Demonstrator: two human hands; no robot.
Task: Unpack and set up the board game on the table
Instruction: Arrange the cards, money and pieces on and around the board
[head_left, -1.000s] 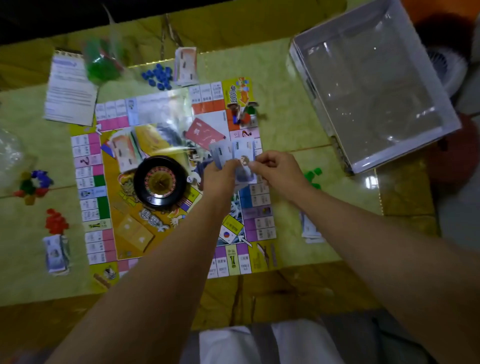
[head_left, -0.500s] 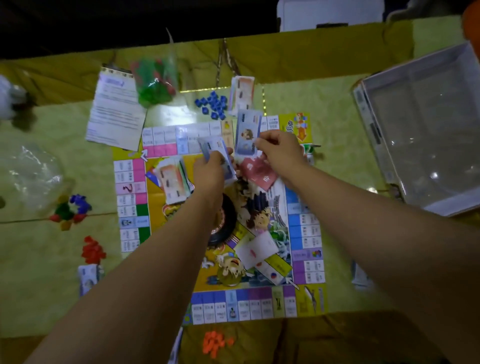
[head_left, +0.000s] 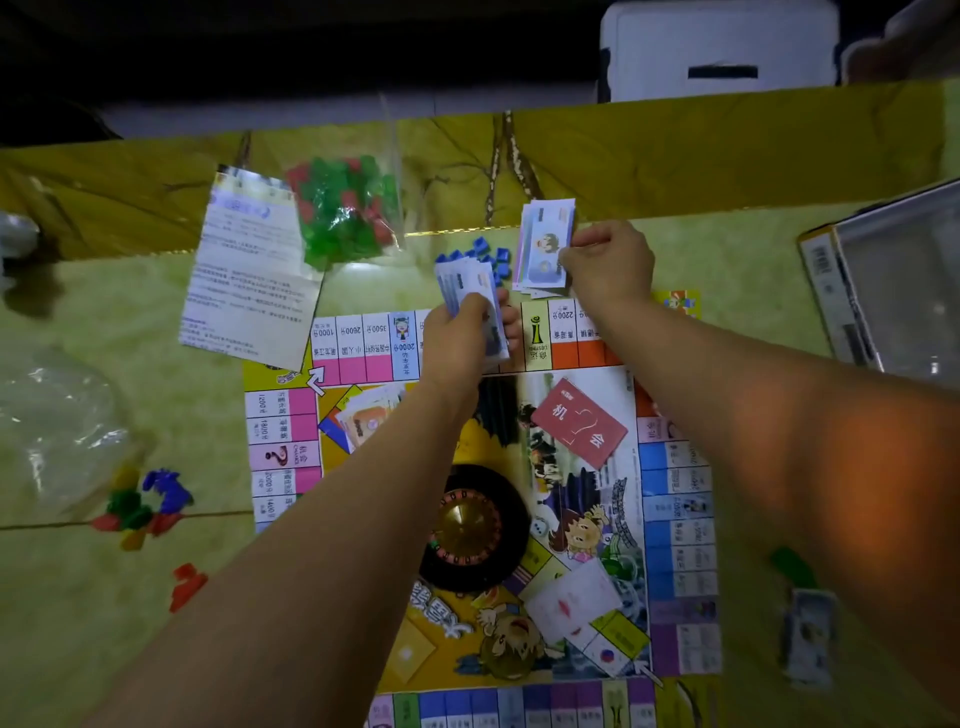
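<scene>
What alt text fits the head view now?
Seen from above, a person's left hand grips a stack of play banknotes while the right hand pinches a second bundle past the far edge of a game board. A roulette wheel sits mid-board; a bag of green and red pieces, an instruction sheet and an open box lie around it.

Wht box (head_left: 722, 47) (dark slot) in bkgd

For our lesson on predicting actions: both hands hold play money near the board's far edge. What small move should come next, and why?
Probably the right hand should lay its notes down beside the blue pieces and release. It pinches them there, apart from the stack in the left hand; another money pile already lies by green pieces.
</scene>
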